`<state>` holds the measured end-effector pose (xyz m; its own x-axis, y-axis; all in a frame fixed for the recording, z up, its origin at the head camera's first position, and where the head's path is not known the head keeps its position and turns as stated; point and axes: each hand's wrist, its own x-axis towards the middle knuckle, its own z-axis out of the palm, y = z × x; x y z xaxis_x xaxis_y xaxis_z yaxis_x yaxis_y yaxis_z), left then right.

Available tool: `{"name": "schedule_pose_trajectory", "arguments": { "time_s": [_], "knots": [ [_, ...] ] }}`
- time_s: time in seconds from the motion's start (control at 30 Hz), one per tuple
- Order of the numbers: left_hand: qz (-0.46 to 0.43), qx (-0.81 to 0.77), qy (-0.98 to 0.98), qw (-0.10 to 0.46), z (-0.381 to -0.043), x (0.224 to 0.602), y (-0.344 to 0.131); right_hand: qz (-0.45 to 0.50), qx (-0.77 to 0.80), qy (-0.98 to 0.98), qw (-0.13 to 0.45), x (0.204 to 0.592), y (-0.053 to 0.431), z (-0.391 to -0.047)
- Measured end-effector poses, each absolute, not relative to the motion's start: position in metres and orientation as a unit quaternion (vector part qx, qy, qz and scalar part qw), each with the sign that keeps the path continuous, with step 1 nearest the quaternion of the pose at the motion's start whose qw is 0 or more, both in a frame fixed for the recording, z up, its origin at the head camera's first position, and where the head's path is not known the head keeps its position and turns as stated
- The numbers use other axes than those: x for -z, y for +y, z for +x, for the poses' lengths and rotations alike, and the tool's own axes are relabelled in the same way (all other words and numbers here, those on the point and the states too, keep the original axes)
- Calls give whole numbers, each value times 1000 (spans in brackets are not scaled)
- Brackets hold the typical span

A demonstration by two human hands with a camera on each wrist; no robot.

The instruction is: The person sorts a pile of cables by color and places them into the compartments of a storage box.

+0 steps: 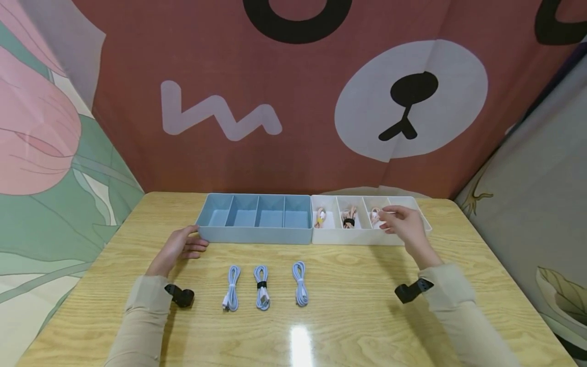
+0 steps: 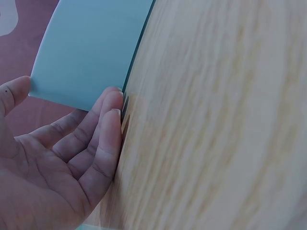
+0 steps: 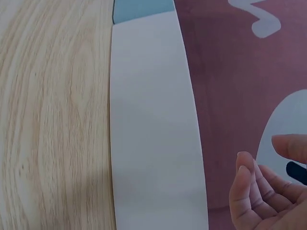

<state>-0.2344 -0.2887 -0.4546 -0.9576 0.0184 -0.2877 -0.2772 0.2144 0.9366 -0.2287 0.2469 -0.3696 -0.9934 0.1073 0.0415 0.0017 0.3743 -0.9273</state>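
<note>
A blue four-compartment box (image 1: 257, 235) stands at the back of the table, its compartments bare. My left hand (image 1: 178, 248) is at its left front corner; in the left wrist view the thumb meets the rim and the extended fingertips (image 2: 111, 127) lie along the lower edge. Beside it, a white divided box (image 1: 344, 237) holds pale pink bundled cables (image 1: 349, 216) in three compartments. Over its right part hovers my right hand (image 1: 403, 224), fingers loosely bent, thumb apart, nothing between them. Three light-blue coiled cables (image 1: 233, 288) lie in front of the boxes, the middle one with a black strap.
The wooden table (image 1: 348, 306) ends at a hanging red-brown cloth (image 1: 302, 163) right behind the boxes. Patterned cloths hang at the left and right sides. A small black camera (image 1: 183, 296) sits at each wrist.
</note>
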Motion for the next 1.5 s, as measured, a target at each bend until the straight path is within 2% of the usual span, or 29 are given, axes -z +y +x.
{"name": "schedule_pose_trajectory", "arguments": {
  "time_s": [0.37,0.43,0.6,0.8,0.9,1.1,1.5],
  "knots": [
    [-83,-599,789,112,-256,494,-306,14,-580,-813,53,384,241,-228],
    [-84,-599,789,112,-257,494,-306,15,-579,-813,56,413,254,-248],
    [-85,-598,789,113,-256,493,-305,27,-585,-808,59,448,269,-269],
    [-84,-599,789,111,-256,494,-305,47,-586,-807,60,381,231,-219],
    [-83,-597,790,111,-257,496,-306,37,-571,-818,54,364,220,-207],
    [-78,-595,793,108,-255,493,-306,30,-565,-823,43,358,212,-202],
    [-87,-623,766,129,-230,447,-286,51,-584,-809,43,362,202,-198]
  ]
}}
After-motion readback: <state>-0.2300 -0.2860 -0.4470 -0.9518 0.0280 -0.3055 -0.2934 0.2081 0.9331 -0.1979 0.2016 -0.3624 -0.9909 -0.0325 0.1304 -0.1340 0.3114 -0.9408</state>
